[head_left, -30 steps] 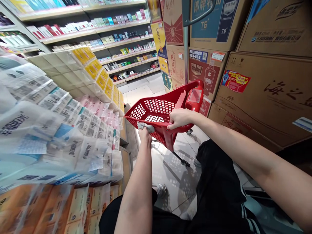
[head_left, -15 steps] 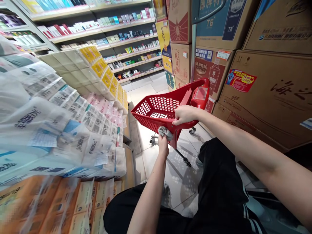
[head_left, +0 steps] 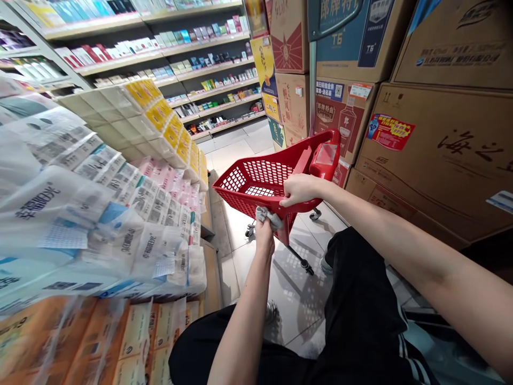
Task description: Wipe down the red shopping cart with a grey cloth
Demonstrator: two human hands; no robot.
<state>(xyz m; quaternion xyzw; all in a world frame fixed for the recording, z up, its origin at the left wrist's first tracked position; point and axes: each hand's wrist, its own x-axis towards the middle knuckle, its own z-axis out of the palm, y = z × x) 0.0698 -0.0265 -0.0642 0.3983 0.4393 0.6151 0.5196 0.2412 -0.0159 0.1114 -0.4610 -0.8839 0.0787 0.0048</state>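
Note:
A red plastic shopping cart (head_left: 256,174) with a perforated basket stands on the floor in front of me. My right hand (head_left: 298,189) is closed around the cart's rim near the handle end. Lower down, my left hand (head_left: 264,235) grips a crumpled grey cloth (head_left: 268,217) against the outside of the basket's near side wall. The cloth hides part of that wall and some of my left fingertips. Inside the basket, only its perforated walls and bottom show.
Wrapped tissue packs (head_left: 120,214) are piled along the left, with orange packs (head_left: 92,337) below. Cardboard cartons (head_left: 441,160) stack up on the right beside a metal pole (head_left: 312,85). Shelves of small goods (head_left: 200,69) stand behind, across the tiled floor (head_left: 236,155).
My left hand and the cloth have shifted very slightly along the cart's side. The whole view has moved a little; my right hand keeps its hold on the rim.

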